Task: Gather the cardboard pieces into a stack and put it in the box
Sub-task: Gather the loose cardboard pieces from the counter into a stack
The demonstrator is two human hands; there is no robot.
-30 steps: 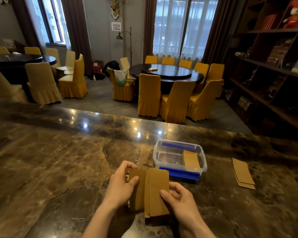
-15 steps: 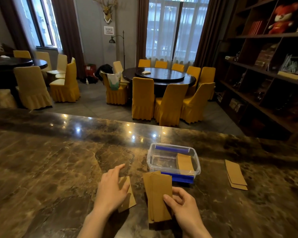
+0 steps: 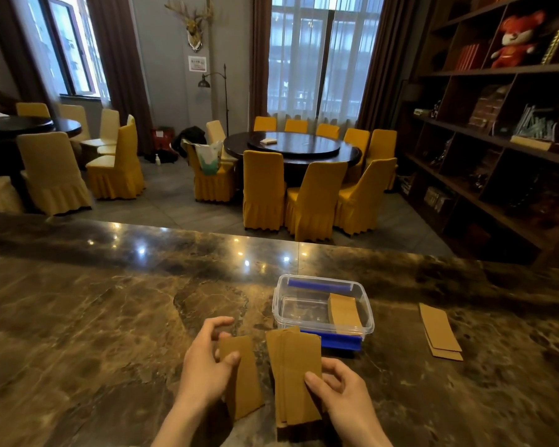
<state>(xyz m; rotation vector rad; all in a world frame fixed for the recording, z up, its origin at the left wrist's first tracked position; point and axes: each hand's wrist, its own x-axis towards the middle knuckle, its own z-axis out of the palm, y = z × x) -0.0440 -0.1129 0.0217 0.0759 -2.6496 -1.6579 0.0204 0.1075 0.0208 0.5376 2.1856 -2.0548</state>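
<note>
A single brown cardboard piece (image 3: 244, 379) is pinched by my left hand (image 3: 204, 372) at its upper left edge, just above the counter. Beside it, my right hand (image 3: 342, 390) grips a small stack of cardboard pieces (image 3: 292, 375) by its right edge. A clear plastic box (image 3: 281, 304) with blue latches stands just beyond the stack, and a few cardboard pieces (image 3: 342, 312) lie inside it on the right. Another small pile of cardboard pieces (image 3: 439, 330) lies flat on the counter to the right of the box.
The dark marble counter (image 3: 94, 317) stretches wide on both sides. Beyond its far edge stand round tables with yellow-covered chairs (image 3: 263, 188), and a dark shelf unit (image 3: 497, 140) fills the right side.
The single piece has parted from the stack. My left hand has carried it left and lifted it off the counter, while my right hand keeps the stack. The view has tilted up a little.
</note>
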